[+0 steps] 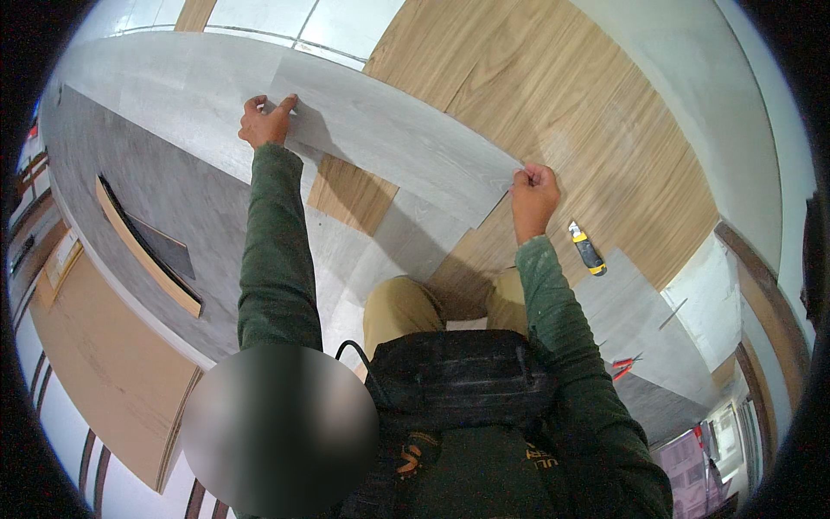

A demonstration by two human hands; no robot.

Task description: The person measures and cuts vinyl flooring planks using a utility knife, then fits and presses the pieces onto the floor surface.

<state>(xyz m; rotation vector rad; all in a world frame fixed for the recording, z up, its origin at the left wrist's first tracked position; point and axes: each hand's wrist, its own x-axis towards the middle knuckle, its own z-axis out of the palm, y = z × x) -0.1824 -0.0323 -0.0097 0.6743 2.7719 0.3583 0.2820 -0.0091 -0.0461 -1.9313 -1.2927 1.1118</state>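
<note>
Spreading wide, the brown wood-look floor has seams that might snag things. Ahead of the knees, the long grey plank could slip crooked — if one side gets pulled harder. The left hand has thumb and finger apart near its left end. The right hand has fingers pinched on its right corner. The yellow-and-black knife sits close — a careless arm could bump it.

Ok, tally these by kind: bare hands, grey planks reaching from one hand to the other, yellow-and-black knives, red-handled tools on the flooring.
Hands: 2 (left hand, right hand)
Grey plank: 1
Knife: 1
Red-handled tool: 1
Total: 5
</note>
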